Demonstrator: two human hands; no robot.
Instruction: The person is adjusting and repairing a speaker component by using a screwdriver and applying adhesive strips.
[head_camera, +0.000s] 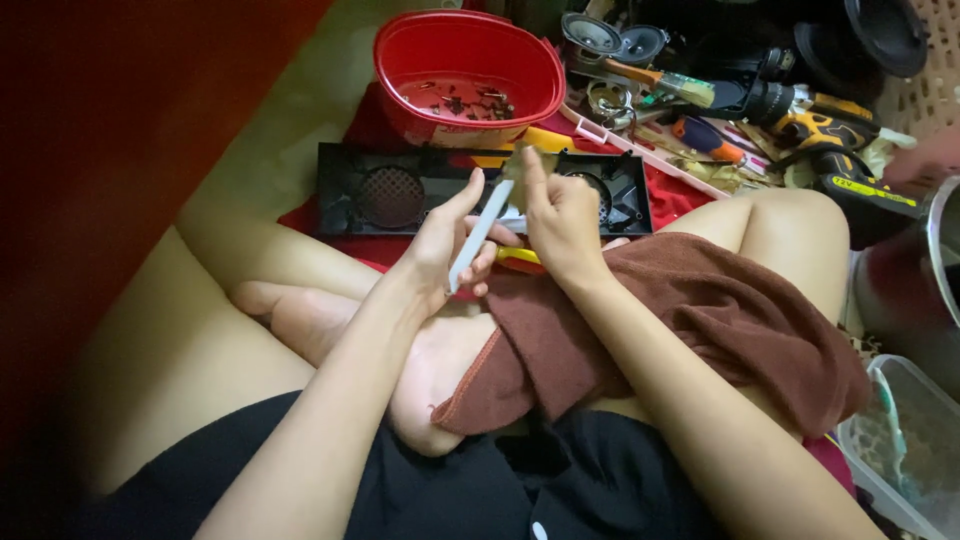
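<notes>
Above the crossed legs, both hands meet at 1 white-handled brush (487, 228). The left hand (440, 250) is closed around the lower handle, fingers wrapped and thumb raised along the shaft, which keeps the tool angled up and away from the body. The right hand (562, 222) pinches the bristle end between thumb and fingertips, so the tuft is steadied at the top while the handle is braced below. The bristles themselves are blurred; their condition cannot be read.

A brown towel (690, 330) is draped over the right thigh, directly under the right forearm, giving a soft surface within reach of the hands. A yellow-handled tool (520, 258) lies partly tucked at the towel's edge, just beneath the hands.

Just beyond the hands, a black plastic panel (400, 190) with 2 round grille openings lies flat on a red cloth (670, 195), its long side facing the person, placed where it can be reached without leaning. A red tub (468, 75) stands behind the panel and holds small dark loose parts on its bottom, kept together rather than scattered on the floor.

To the right of the tub, small speaker drivers (610, 40), a second brush with a wooden handle (660, 82), an orange-handled screwdriver (708, 138) and a yellow-and-black power tool (840, 130) lie heaped together. A clear plastic container (905, 440) stands by the right knee.
</notes>
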